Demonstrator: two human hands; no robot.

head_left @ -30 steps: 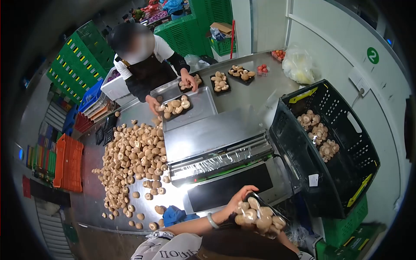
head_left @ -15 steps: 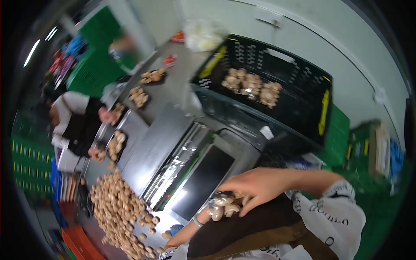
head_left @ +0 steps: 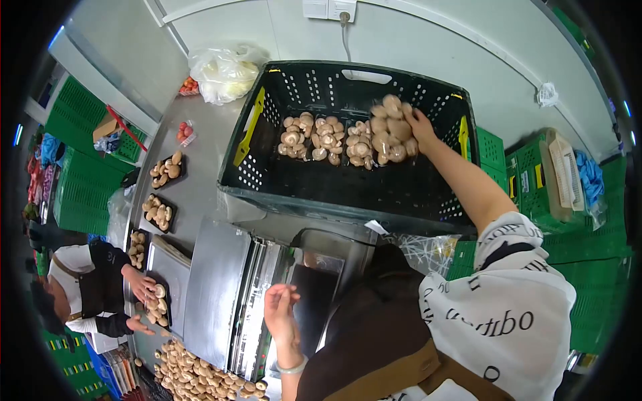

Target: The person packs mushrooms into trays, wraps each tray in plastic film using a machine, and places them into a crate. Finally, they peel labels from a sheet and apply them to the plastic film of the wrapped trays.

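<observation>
My right hand [head_left: 421,131] reaches into the black crate [head_left: 348,190] and grips the right side of a wrapped pack of mushrooms [head_left: 392,134]. That pack is tilted and slightly blurred, at the right end of a row of wrapped mushroom packs [head_left: 327,139] in the crate. Clear film glints on the packs. Over the dark panel of the wrapping machine [head_left: 251,301] is my left hand [head_left: 282,313], its fingers curled in with nothing visible in them. A bracelet circles that wrist.
A co-worker's hands [head_left: 140,287] are at a tray of mushrooms [head_left: 158,305] on the left. Loose mushrooms [head_left: 194,374] lie heaped at lower left. More filled trays [head_left: 158,212] line the metal table [head_left: 200,144]. A plastic bag [head_left: 227,73] stands at the back; green crates [head_left: 535,180] are on the right.
My right hand has carried the mushroom pack from near my body up into the crate. My left hand has come away from the pack. The view has turned toward the crate.
</observation>
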